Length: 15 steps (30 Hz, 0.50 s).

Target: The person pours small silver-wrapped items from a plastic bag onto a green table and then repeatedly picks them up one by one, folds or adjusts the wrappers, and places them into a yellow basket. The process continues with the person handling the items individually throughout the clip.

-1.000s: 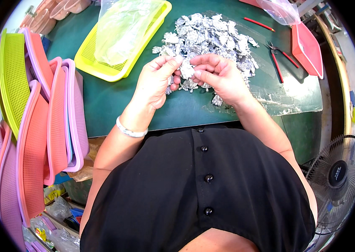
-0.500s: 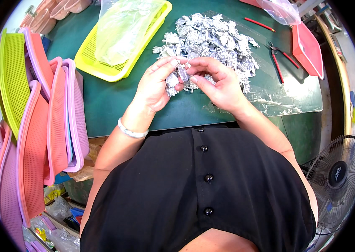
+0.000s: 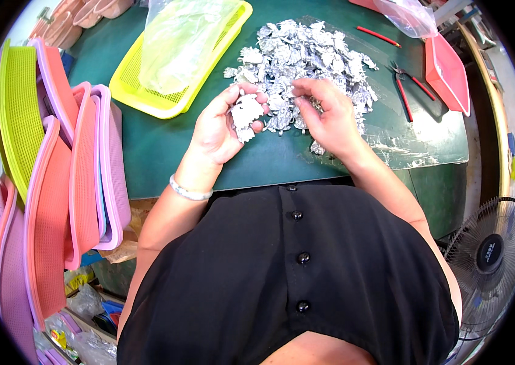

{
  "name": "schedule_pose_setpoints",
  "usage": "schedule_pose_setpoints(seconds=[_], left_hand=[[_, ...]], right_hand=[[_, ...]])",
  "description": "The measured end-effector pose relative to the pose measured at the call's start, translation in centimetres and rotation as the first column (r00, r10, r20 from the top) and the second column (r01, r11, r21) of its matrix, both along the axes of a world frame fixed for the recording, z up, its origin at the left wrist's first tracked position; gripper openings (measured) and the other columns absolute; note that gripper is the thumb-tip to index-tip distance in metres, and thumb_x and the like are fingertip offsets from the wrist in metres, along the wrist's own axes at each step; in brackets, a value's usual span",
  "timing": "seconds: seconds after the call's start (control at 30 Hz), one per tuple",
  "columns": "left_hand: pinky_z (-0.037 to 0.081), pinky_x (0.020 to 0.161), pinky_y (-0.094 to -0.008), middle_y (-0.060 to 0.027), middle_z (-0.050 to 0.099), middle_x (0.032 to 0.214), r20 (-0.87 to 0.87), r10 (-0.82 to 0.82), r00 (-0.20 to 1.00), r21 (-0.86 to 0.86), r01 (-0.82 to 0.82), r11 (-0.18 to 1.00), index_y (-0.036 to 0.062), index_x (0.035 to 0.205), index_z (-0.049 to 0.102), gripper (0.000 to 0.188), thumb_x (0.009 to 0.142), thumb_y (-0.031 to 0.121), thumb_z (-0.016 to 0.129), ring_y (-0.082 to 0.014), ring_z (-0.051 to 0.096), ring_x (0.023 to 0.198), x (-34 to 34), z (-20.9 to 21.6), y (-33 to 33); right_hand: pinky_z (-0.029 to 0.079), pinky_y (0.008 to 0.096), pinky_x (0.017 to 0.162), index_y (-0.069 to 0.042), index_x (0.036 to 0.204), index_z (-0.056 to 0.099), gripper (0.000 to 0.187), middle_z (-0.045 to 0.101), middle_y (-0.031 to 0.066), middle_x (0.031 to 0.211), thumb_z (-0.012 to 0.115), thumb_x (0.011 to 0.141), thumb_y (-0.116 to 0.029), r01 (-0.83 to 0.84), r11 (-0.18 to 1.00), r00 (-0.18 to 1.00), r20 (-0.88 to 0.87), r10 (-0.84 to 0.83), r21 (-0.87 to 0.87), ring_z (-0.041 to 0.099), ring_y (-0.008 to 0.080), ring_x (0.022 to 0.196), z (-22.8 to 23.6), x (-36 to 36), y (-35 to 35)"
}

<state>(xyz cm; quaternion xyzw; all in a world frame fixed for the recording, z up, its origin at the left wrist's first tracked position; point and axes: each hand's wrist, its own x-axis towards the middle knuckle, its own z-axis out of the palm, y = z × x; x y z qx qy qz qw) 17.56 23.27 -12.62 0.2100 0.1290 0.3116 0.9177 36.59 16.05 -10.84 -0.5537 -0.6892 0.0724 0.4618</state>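
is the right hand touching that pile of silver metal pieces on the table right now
Touching. In the head view the right hand lies on the near edge of the pile of silver pieces, fingers among them.

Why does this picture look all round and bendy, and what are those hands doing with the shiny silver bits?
The picture comes from a small camera worn on a person's head, looking down. Its lens is very wide, so straight edges bend near the rim. The black shape at the bottom is the person's own clothing.

There is no machine here, just two bare hands. The left hand holds a small silver piece between its fingers. The right hand rests on the edge of a big pile of silver pieces, and I cannot tell if it grips one.

They lie on a green table. On it is also a yellow tray with a clear plastic bag on top, red-handled pliers, a red pencil-like stick and a red tray. Pink and green trays stand stacked on the left, and a fan stands on the right.
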Motion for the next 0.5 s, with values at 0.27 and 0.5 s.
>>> schedule_pose_setpoints(seconds=[0.27, 0.5], left_hand=[[0.050, 0.063, -0.0317, -0.0086, 0.056, 0.081, -0.176, 0.098, 0.979, 0.045, -0.091, 0.995, 0.0055, 0.099, 0.053, 0.017, 0.082, 0.007, 0.054, -0.0233, 0.057, 0.081, 0.2, 0.0, -0.6], [0.045, 0.052, -0.0232, -0.0051, 0.054, 0.078, -0.322, 0.068, 0.944, 0.091, -0.040, 0.995, 0.0032, 0.103, 0.053, 0.021, 0.082, 0.007, 0.055, -0.0141, 0.053, 0.067, 0.2, 0.1, -0.3]], right_hand=[[0.036, 0.0356, 0.079, -0.008, 0.100, 0.056, 0.032, 0.060, 0.0032, 0.082, 0.063, 0.069, -0.008, 0.177, 0.978, 0.885, 0.417, -0.209, 0.115, 0.051, 0.0225, 0.084, 0.7, 0.9, 3.6], [0.038, 0.0325, 0.076, -0.006, 0.096, 0.059, 0.026, 0.061, 0.0023, 0.075, 0.061, 0.070, -0.007, 0.138, 0.990, 0.971, 0.197, -0.139, 0.016, 0.053, 0.0178, 0.076, 0.5, 1.2, 4.3]])
